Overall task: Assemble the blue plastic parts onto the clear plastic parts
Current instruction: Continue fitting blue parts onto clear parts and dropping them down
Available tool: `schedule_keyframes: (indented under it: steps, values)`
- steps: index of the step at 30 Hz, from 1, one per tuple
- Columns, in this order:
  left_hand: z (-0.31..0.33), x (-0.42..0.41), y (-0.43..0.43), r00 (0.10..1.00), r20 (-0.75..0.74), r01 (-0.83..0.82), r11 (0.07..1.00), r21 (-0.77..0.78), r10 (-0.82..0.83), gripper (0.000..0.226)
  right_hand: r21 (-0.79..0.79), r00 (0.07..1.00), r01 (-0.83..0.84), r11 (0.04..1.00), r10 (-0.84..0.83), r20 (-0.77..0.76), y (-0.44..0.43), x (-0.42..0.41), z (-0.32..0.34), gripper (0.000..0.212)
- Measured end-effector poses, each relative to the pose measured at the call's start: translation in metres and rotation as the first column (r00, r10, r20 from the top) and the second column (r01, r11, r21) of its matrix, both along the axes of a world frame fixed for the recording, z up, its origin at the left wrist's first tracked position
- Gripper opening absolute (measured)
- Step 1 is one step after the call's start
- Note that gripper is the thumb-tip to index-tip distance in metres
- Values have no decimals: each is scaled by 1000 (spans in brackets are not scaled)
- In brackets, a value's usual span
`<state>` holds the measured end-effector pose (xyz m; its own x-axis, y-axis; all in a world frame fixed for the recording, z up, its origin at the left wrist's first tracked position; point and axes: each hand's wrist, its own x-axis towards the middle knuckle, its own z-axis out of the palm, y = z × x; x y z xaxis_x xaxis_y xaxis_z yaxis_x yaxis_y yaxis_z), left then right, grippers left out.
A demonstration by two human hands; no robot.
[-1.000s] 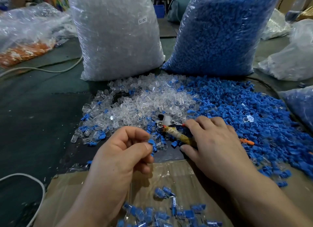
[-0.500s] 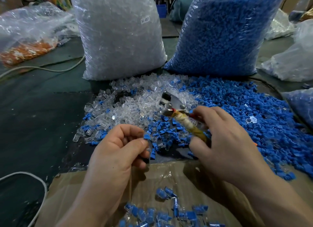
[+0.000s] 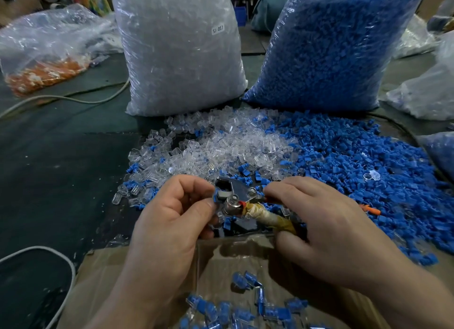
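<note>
My left hand [image 3: 172, 220] pinches a small blue part [image 3: 216, 198] and holds it against the metal jaw of a hand press tool [image 3: 235, 193]. My right hand [image 3: 326, 228] grips that tool by its tape-wrapped handle [image 3: 267, 217]. Behind the hands a loose heap of clear plastic parts [image 3: 221, 146] lies on the table. A wide heap of blue plastic parts [image 3: 356, 161] spreads to its right. Several assembled blue-and-clear pieces [image 3: 245, 306] lie in the cardboard box [image 3: 122, 274] under my wrists.
A tall bag of clear parts [image 3: 179, 48] and a tall bag of blue parts [image 3: 326, 46] stand at the back. A bag with orange parts [image 3: 46, 51] lies far left. White cables [image 3: 61, 99] cross the dark table [image 3: 61, 176]. More plastic bags [image 3: 427, 92] sit right.
My right hand picked the tool up from the table, lifted it, then brought it down to my left hand. The left hand's blue part now meets the tool's jaw.
</note>
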<state>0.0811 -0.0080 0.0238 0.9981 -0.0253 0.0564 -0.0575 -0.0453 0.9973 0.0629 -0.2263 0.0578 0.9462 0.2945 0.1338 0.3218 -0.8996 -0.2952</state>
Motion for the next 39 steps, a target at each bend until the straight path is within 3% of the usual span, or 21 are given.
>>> schedule_keyframes:
  steps: [8,14,18,21,26,31,35,39]
  values:
    - [5,0,-1,1000,19,3,1000,4,-3,36,3,1000,7,1000,-7,21,3,3,4,51]
    - [2,0,-6,998,6,-56,987,152,56,29,0,999,43,999,-43,0,-4,3,-1,59]
    - [3,2,-7,994,-31,-96,983,157,102,31,-7,998,54,999,-54,-14,-6,4,-1,57]
    - [8,6,1,987,-11,-158,975,154,162,33,-8,991,115,993,-115,64,-10,7,-2,51]
    - [10,-3,-7,993,-118,45,953,298,-10,33,-185,971,235,954,-237,12,-11,21,-8,68]
    - [7,-7,-15,999,-38,31,914,405,-17,29,-197,963,269,943,-268,31,-10,24,-9,61]
    - [3,-10,-17,1000,-11,12,896,444,-7,27,-42,968,159,986,-148,205,11,9,-2,46]
    - [3,-12,-19,998,68,-16,885,466,-18,19,-49,963,-59,997,70,262,26,2,-3,14]
